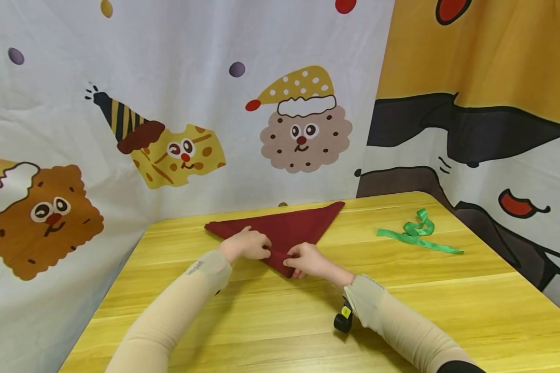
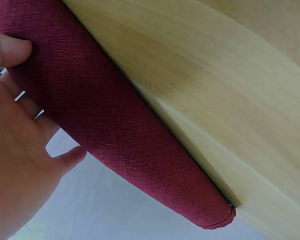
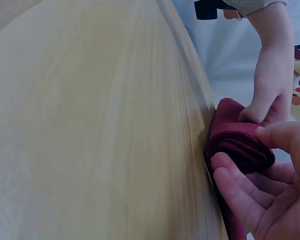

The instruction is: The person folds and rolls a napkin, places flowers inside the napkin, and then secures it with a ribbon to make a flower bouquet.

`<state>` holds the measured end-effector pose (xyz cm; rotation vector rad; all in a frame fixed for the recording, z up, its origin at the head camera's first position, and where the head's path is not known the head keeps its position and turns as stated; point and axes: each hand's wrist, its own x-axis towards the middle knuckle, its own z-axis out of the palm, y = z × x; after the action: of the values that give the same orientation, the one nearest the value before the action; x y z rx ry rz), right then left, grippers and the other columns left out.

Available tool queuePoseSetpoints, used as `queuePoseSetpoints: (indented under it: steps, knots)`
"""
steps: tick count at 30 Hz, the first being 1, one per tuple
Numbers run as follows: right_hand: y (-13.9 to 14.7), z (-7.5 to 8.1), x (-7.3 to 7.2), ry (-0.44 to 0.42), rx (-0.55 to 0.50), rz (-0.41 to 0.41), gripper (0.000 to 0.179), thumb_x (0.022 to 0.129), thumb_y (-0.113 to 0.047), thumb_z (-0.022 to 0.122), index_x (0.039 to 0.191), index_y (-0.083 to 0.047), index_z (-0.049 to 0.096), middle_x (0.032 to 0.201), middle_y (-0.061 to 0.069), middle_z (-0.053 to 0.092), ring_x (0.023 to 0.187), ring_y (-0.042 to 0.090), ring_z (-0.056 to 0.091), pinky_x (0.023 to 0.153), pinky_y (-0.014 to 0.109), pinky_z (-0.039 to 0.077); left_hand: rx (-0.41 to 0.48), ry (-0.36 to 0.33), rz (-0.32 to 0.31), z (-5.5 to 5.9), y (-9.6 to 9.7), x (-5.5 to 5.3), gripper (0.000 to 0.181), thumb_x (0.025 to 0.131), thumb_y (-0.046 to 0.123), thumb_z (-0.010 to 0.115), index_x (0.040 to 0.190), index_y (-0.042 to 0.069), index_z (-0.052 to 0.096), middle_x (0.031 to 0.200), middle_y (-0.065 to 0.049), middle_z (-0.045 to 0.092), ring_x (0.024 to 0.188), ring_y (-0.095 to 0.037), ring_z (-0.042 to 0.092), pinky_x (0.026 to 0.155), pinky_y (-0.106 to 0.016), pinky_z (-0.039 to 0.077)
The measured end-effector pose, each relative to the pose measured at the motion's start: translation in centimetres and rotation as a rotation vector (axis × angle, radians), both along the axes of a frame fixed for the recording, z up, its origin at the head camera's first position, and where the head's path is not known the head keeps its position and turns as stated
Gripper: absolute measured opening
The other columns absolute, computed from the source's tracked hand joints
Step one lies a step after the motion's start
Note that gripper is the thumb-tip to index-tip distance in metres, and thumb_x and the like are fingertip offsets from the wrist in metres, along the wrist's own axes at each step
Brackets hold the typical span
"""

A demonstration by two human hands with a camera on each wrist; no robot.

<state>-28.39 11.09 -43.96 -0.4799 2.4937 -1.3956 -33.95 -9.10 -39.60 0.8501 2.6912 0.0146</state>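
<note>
A dark red cloth [image 1: 284, 228] lies folded in a triangle on the wooden table, its long side at the back and a corner pointing toward me. My left hand [image 1: 247, 243] pinches the near left edge. In the left wrist view, the thumb of my left hand [image 2: 20, 145] lies on top of the cloth [image 2: 105, 110], with fingers partly hidden behind it. My right hand [image 1: 308, 260] grips the cloth close to the near corner. Rolled layers show at the end of the cloth [image 3: 240, 150] in the right wrist view, between the thumb and fingers of my right hand [image 3: 270, 195].
A curled green ribbon [image 1: 415, 235] lies on the right part of the wooden table [image 1: 261, 331]. Behind the table hangs a white curtain [image 1: 177, 62] printed with cartoon biscuits. A black wrist camera [image 1: 343, 318] sits under my right sleeve.
</note>
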Motion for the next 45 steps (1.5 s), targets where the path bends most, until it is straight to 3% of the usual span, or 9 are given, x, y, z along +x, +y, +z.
queuePoseSetpoints:
  steps: [13,20,25,30,37,41,45]
  knots:
    - [-0.1,-0.4,-0.2,-0.023,-0.002,-0.015,0.026,0.095,-0.015,0.061,0.11,0.005,0.065,0.064,0.011,0.065,0.052,0.023,0.064,0.05,0.033,0.054,-0.024,0.041,0.004,-1.0,0.3,-0.4,0.039,0.1,0.036,0.05,0.131,0.017,0.062,0.129,0.002,0.061,0.124,-0.018,0.052,0.114,-0.053,0.008]
    - [0.2,-0.5,-0.4,0.009,0.013,-0.029,0.034,0.095,-0.016,0.061,0.118,0.008,0.062,0.063,0.011,0.065,0.05,0.022,0.063,0.049,0.033,0.054,-0.026,0.116,-0.025,-1.2,0.2,-0.3,0.039,0.099,0.036,0.051,0.132,0.019,0.06,0.132,0.001,0.059,0.128,-0.018,0.049,0.113,-0.055,0.01]
    - [0.5,-0.5,-0.5,0.056,0.051,-0.042,0.031,0.094,-0.017,0.063,0.113,0.006,0.065,0.061,0.009,0.064,0.049,0.021,0.062,0.049,0.031,0.053,-0.011,0.173,-0.044,-1.3,0.2,0.0,0.035,0.098,0.035,0.053,0.13,0.023,0.061,0.133,0.001,0.056,0.13,-0.02,0.045,0.113,-0.056,0.012]
    - [0.8,-0.6,-0.7,0.13,0.102,-0.061,0.028,0.093,-0.017,0.065,0.111,0.003,0.066,0.061,0.008,0.064,0.049,0.021,0.06,0.048,0.03,0.05,0.013,0.248,-0.08,-1.3,0.2,0.4,0.033,0.097,0.032,0.057,0.129,0.024,0.061,0.13,0.002,0.056,0.127,-0.021,0.047,0.111,-0.057,0.017]
    - [0.8,-0.6,-0.9,0.301,0.209,-0.092,0.022,0.087,-0.017,0.071,0.105,-0.003,0.07,0.094,0.003,0.069,0.086,0.015,0.064,0.076,0.034,0.051,-0.01,0.332,-0.109,-1.7,0.1,1.3,0.039,0.097,0.037,0.058,0.134,0.027,0.058,0.132,0.003,0.054,0.125,-0.021,0.045,0.107,-0.052,0.029]
    - [0.9,-0.7,-1.1,0.367,0.244,-0.06,0.023,0.087,-0.016,0.072,0.106,-0.004,0.07,0.098,0.004,0.068,0.092,0.018,0.064,0.081,0.037,0.051,-0.043,0.298,-0.097,-1.7,0.0,2.0,0.049,0.098,0.041,0.056,0.144,0.027,0.048,0.143,0.0,0.047,0.133,-0.023,0.04,0.108,-0.051,0.029]
    - [1.0,-0.6,-1.0,0.477,0.275,0.02,0.021,0.087,-0.011,0.071,0.108,-0.006,0.07,0.104,0.004,0.065,0.096,0.019,0.061,0.083,0.037,0.05,-0.074,0.205,-0.066,-1.6,-0.3,2.4,0.059,0.099,0.046,0.049,0.153,0.031,0.031,0.156,0.0,0.03,0.144,-0.024,0.024,0.112,-0.053,0.019]
